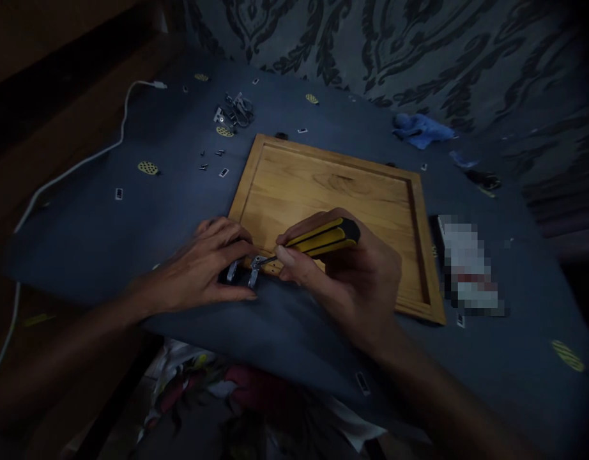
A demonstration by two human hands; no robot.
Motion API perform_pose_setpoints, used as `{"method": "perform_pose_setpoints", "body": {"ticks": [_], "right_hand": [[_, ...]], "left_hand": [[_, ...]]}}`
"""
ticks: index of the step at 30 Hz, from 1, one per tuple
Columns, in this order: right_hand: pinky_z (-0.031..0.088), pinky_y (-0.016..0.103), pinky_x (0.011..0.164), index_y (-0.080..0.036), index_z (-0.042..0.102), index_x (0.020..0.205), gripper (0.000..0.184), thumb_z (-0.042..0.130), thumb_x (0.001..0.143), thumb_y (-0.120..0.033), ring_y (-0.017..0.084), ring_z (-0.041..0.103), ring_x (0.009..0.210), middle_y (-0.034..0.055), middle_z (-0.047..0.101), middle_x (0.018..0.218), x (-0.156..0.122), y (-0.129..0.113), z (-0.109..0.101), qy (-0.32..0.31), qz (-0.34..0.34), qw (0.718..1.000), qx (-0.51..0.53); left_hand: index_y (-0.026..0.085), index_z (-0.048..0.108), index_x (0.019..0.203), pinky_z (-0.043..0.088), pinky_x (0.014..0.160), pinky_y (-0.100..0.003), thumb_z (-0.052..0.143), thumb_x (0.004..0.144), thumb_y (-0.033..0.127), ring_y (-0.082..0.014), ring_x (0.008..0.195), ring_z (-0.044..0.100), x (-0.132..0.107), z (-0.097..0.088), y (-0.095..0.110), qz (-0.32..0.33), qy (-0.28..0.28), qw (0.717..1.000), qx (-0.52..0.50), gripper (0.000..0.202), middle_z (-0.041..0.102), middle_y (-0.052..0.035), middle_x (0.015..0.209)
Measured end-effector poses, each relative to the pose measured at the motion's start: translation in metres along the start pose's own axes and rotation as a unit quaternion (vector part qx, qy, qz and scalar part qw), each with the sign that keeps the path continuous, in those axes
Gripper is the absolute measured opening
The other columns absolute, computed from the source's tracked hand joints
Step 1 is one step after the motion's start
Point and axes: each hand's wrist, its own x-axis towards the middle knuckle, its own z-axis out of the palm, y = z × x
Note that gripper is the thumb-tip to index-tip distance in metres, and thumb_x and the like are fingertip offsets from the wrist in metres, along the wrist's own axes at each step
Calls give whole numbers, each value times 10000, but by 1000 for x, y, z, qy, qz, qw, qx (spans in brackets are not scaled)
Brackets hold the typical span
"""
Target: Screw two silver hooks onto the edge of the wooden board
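My right hand [345,271] is closed around a yellow-and-black screwdriver [323,236], its thin shaft pointing left to a small metal bracket [253,268] at the near left corner of a wooden tray [333,185]. My left hand [208,268] pinches that bracket, fingers curled over it and holding it against the tray's edge. The tray lies flat on a dark blue cloth [107,230]. The screwdriver tip meets the bracket; the screw itself is too small to make out.
More metal brackets [234,112] and several loose screws [211,160] lie at the back left on the cloth. A white cable [84,160] runs along the left. A blue rag [421,131] sits at the back right, a blurred box [467,265] right of the tray.
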Motion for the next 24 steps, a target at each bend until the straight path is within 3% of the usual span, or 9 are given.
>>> {"method": "perform_pose_setpoints", "body": {"ticks": [4,7,12,15,19,22,24], "right_hand": [[599,300,589,-279,707,1101,213,802,929,-362,158,692,689,-1,736,905,6,-11,-9,-62,48,997,21],[595,305,613,-239,737,963,146,766,959,-382,160,696,703,19,740,890,8,-11,-14,-99,44,994,2],[546,288,597,-202,695,841,211,861,875,-328,157,686,713,2,694,811,7,1,-7,-46,-35,998,-19],[543,284,576,-206,671,816,250,875,858,-345,152,668,703,-5,678,816,5,3,-1,-22,-14,1000,-4],[583,284,615,-225,714,916,187,843,890,-358,139,668,702,-9,702,869,4,-3,-2,-38,38,998,20],[608,307,674,-237,745,985,129,796,934,-344,181,717,843,25,736,958,5,-5,-8,-67,22,997,19],[598,316,656,-229,739,926,127,778,949,-347,179,712,813,40,743,972,6,-3,-10,-76,-1,997,-4]], "left_hand": [[222,661,1235,461,1040,-484,679,977,593,-306,1185,587,0,2,-2,-1,5,1000,-15,451,664,-95,1230],[230,654,1258,467,1045,-486,691,959,616,-305,1164,597,0,2,-2,3,8,1000,-13,490,667,-90,1205],[227,659,1232,470,1037,-470,699,966,585,-301,1164,589,1,0,-1,-4,3,1000,-11,448,656,-83,1167],[220,653,1233,471,1031,-473,688,976,577,-301,1167,591,1,-1,0,1,3,1000,-11,441,654,-88,1181],[213,658,1204,467,1038,-485,693,970,585,-310,1177,598,0,0,-1,-2,1,1000,-14,441,662,-98,1197],[239,651,1250,463,1057,-493,690,969,590,-308,1185,601,0,1,-1,-5,1,1000,-22,451,664,-92,1221],[257,645,1280,466,1054,-488,696,964,594,-304,1186,600,0,1,-1,-8,0,1000,-21,464,663,-82,1216]]}}
